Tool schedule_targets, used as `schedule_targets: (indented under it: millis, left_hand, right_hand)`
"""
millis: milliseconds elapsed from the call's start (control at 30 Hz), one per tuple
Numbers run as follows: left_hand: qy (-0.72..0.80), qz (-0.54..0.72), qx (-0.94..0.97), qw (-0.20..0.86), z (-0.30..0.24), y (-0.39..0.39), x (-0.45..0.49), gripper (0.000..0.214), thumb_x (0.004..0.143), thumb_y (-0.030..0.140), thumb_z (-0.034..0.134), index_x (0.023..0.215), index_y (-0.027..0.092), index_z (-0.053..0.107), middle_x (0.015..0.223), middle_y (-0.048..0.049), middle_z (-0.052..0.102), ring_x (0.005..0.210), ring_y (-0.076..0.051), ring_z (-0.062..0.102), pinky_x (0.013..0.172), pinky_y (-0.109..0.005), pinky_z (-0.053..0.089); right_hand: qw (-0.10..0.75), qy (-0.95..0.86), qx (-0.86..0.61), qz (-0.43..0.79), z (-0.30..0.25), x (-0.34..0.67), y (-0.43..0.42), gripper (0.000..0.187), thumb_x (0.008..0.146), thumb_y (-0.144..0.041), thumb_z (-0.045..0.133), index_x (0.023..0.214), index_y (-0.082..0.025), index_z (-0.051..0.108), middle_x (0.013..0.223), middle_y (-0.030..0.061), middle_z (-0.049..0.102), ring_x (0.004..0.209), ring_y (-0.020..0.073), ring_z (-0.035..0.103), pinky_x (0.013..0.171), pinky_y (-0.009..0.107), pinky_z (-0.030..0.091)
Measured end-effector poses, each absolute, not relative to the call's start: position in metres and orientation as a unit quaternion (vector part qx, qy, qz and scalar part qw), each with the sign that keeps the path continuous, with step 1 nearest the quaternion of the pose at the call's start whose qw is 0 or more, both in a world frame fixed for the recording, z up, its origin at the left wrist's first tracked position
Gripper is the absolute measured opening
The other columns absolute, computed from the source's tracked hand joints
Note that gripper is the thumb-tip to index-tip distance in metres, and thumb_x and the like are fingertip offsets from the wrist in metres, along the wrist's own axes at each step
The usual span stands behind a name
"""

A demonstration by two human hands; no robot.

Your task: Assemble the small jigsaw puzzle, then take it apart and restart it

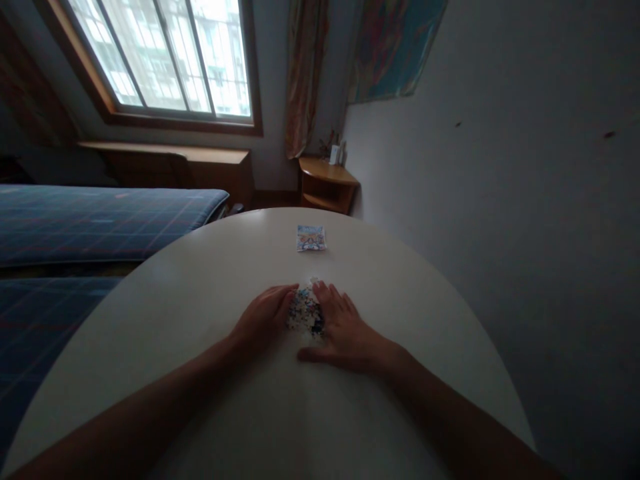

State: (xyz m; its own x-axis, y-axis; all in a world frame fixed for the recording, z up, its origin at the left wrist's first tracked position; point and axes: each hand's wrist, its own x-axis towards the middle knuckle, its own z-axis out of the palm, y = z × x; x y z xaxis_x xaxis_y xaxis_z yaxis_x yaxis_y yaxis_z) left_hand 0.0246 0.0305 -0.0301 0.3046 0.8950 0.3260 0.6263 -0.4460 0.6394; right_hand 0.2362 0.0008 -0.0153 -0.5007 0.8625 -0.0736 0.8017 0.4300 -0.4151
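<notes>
A small heap of jigsaw puzzle pieces point(304, 311), mixed white, blue and dark, lies on the white round table point(215, 280). My left hand point(266, 312) rests on its edge along the heap's left side, with its fingers stretched forward and touching the pieces. On the other side, my right hand point(344, 328) lies palm down with fingers spread, its fingertips over the heap's right edge and its thumb pointing left below it. Part of the heap is hidden under the right fingers. Beyond the hands lies a small square picture card or packet point(311, 238) with a colourful print.
A bed with a blue plaid cover point(100, 220) stands left of the table. A wooden corner cabinet point(327, 171) holding small items is behind it. The pale wall point(500, 200) runs close along the right. A window point(165, 60) is at the back left.
</notes>
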Motion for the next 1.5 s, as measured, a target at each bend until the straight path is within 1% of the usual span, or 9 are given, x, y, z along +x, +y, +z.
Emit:
schedule_targets:
  millis: [100, 233, 400, 500, 633, 833, 1033, 1267, 1500]
  left_hand:
    - [0.440, 0.338, 0.795, 0.245, -0.030, 0.032, 0.027, 0.042, 0.098, 0.033, 0.038, 0.130, 0.017, 0.061, 0.135, -0.0098, 0.063, 0.124, -0.024, 0.059, 0.112, -0.044, 0.041]
    - [0.417, 0.349, 0.773, 0.326, -0.027, 0.034, 0.025, 0.048, 0.095, 0.031, 0.043, 0.141, 0.016, 0.048, 0.143, -0.0121, 0.055, 0.132, -0.025, 0.052, 0.114, -0.046, 0.037]
    - [0.389, 0.376, 0.741, 0.398, -0.033, 0.038, 0.016, 0.054, 0.093, 0.025, 0.041, 0.146, 0.016, 0.037, 0.151, -0.0164, 0.044, 0.138, -0.027, 0.046, 0.113, -0.048, 0.039]
    - [0.361, 0.345, 0.778, 0.381, -0.037, 0.035, 0.013, 0.069, 0.085, 0.018, 0.050, 0.150, 0.017, 0.028, 0.154, -0.0175, 0.038, 0.140, -0.028, 0.042, 0.113, -0.050, 0.039]
    - [0.347, 0.288, 0.848, 0.280, -0.041, 0.026, 0.012, 0.087, 0.074, 0.006, 0.054, 0.154, 0.015, 0.020, 0.155, -0.0186, 0.036, 0.143, -0.028, 0.037, 0.117, -0.051, 0.032]
    - [0.387, 0.313, 0.843, 0.205, -0.042, 0.027, 0.019, 0.055, 0.087, 0.011, 0.051, 0.141, 0.018, 0.044, 0.135, -0.0137, 0.060, 0.126, -0.024, 0.056, 0.109, -0.045, 0.045]
    - [0.449, 0.340, 0.790, 0.244, -0.029, 0.032, 0.023, 0.021, 0.091, 0.021, 0.054, 0.107, 0.021, 0.068, 0.102, -0.0047, 0.076, 0.094, -0.020, 0.072, 0.090, -0.036, 0.056]
    - [0.454, 0.404, 0.746, 0.271, -0.028, 0.031, 0.023, 0.024, 0.094, 0.031, 0.052, 0.106, 0.021, 0.070, 0.101, -0.0045, 0.077, 0.091, -0.020, 0.072, 0.085, -0.033, 0.057]
    - [0.458, 0.403, 0.750, 0.257, -0.026, 0.029, 0.022, 0.025, 0.097, 0.027, 0.045, 0.110, 0.022, 0.065, 0.104, -0.0032, 0.075, 0.096, -0.019, 0.070, 0.088, -0.033, 0.054]
  right_hand:
    - [0.140, -0.856, -0.473, 0.156, -0.023, 0.219, 0.009, 0.118, 0.074, -0.078, 0.061, 0.158, -0.009, 0.015, 0.164, 0.0214, 0.012, 0.152, 0.0355, 0.003, 0.123, 0.054, 0.013]
    - [0.195, -0.859, -0.453, 0.138, -0.027, 0.212, 0.023, 0.108, 0.077, -0.069, 0.066, 0.155, -0.008, 0.023, 0.157, 0.0231, 0.032, 0.149, 0.0374, 0.021, 0.120, 0.055, 0.023]
    - [0.235, -0.874, -0.406, 0.122, -0.022, 0.216, 0.026, 0.061, 0.084, -0.053, 0.069, 0.132, -0.016, 0.059, 0.135, 0.0157, 0.058, 0.130, 0.0303, 0.047, 0.111, 0.047, 0.037]
    - [0.242, -0.875, -0.405, 0.106, -0.017, 0.217, 0.026, 0.038, 0.087, -0.046, 0.068, 0.114, -0.019, 0.067, 0.118, 0.0116, 0.064, 0.114, 0.0263, 0.053, 0.103, 0.043, 0.043]
    - [0.217, -0.869, -0.439, 0.070, -0.012, 0.219, 0.026, 0.021, 0.091, -0.035, 0.063, 0.102, -0.017, 0.067, 0.104, 0.0107, 0.066, 0.103, 0.0247, 0.055, 0.091, 0.038, 0.047]
    - [0.193, -0.839, -0.508, 0.041, -0.011, 0.223, 0.027, 0.027, 0.098, -0.041, 0.051, 0.093, -0.018, 0.066, 0.092, 0.0097, 0.069, 0.088, 0.0217, 0.062, 0.075, 0.031, 0.046]
    - [0.296, -0.792, -0.516, 0.139, -0.010, 0.226, 0.031, 0.032, 0.101, -0.043, 0.046, 0.092, -0.018, 0.064, 0.085, 0.0062, 0.071, 0.076, 0.0181, 0.064, 0.069, 0.028, 0.044]
    - [0.388, -0.778, -0.427, 0.250, -0.011, 0.226, 0.031, 0.029, 0.102, -0.034, 0.042, 0.119, -0.020, 0.061, 0.110, 0.0081, 0.070, 0.101, 0.0175, 0.065, 0.092, 0.033, 0.048]
    - [0.300, -0.835, -0.381, 0.259, -0.002, 0.237, 0.026, 0.033, 0.102, -0.035, 0.041, 0.130, -0.024, 0.057, 0.124, 0.0101, 0.065, 0.117, 0.0213, 0.059, 0.102, 0.041, 0.045]
